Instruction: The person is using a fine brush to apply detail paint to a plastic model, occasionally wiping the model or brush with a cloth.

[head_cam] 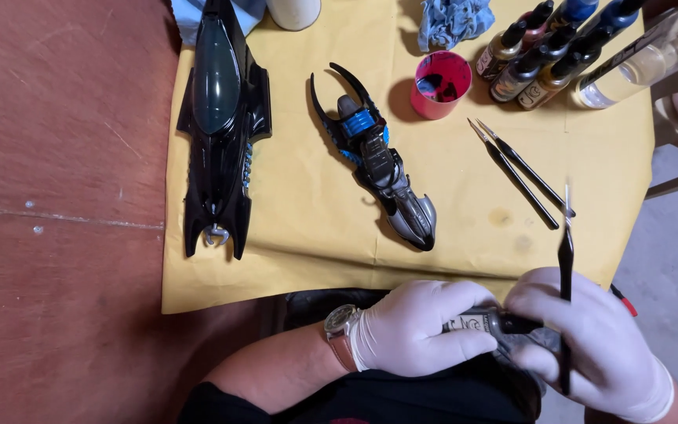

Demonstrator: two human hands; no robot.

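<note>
My left hand, in a white glove with a wristwatch above it, grips a small dark paint bottle at the table's near edge. My right hand, also gloved, pinches the bottle's black cap and holds a thin black paintbrush upright between its fingers. On the yellow paper lie a long black toy vehicle at the left and a smaller black, blue and silver toy vehicle in the middle.
Two more black brushes lie on the paper at the right. Behind them stand a red cup with paint in it, several dropper paint bottles, a clear bottle, a blue crumpled cloth and a white cup. The brown tabletop extends left.
</note>
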